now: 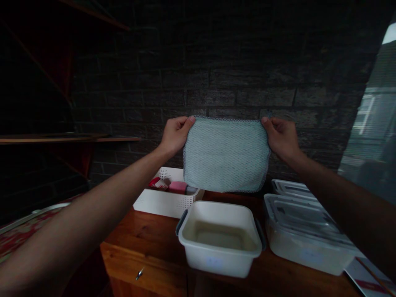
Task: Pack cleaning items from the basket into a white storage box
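Observation:
A pale blue-green cleaning cloth [227, 154] with a mesh weave and dark stitched edging hangs spread out in the air. My left hand [177, 131] pinches its upper left corner between thumb and fingers. At the upper right corner, my right hand [282, 135] is closed on it the same way. Below the cloth stands a white plastic basin [218, 264] with grey side handles. Some cloudy liquid appears to lie in its bottom. The cloth hangs apart from the basin.
Left of the basin, a white perforated basket [161, 203] holds red and pink items. Lidded clear containers [306, 239] stand to the right on the wooden cabinet top [145, 227]. A shelf [71, 139] juts out at left, before a dark brick wall [216, 62].

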`<action>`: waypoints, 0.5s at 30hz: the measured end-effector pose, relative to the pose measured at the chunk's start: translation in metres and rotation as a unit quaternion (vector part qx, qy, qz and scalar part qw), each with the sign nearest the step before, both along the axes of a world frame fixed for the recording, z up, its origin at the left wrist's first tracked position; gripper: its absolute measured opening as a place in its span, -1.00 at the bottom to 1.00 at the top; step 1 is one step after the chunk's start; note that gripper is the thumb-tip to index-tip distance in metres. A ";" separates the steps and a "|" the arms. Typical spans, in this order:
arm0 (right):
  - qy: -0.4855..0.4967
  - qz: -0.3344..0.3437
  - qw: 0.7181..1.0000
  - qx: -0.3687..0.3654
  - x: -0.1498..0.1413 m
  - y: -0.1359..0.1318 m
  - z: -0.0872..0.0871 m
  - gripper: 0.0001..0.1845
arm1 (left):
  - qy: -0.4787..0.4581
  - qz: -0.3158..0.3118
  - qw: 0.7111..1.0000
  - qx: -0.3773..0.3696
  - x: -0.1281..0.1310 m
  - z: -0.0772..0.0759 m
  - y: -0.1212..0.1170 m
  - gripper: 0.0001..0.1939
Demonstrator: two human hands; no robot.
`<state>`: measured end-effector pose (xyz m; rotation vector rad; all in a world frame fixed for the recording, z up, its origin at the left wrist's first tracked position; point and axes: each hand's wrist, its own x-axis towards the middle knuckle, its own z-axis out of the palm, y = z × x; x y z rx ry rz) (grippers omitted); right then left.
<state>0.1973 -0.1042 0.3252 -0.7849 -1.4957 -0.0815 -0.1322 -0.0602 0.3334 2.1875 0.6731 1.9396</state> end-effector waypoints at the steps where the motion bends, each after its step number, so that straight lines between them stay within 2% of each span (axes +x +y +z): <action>1: 0.000 0.002 1.000 0.000 0.000 0.001 0.001 -0.46 | 0.000 0.000 1.000 -0.001 0.000 0.001 0.000 -0.54; 10: -0.004 -0.013 1.000 -0.009 0.002 0.001 0.000 -0.47 | 0.009 0.005 1.000 -0.001 0.000 0.003 -0.004 -0.54; 15: -0.001 -0.029 0.999 -0.019 0.006 0.001 -0.004 -0.48 | 0.018 -0.012 0.998 -0.060 0.002 -0.004 -0.009 -0.50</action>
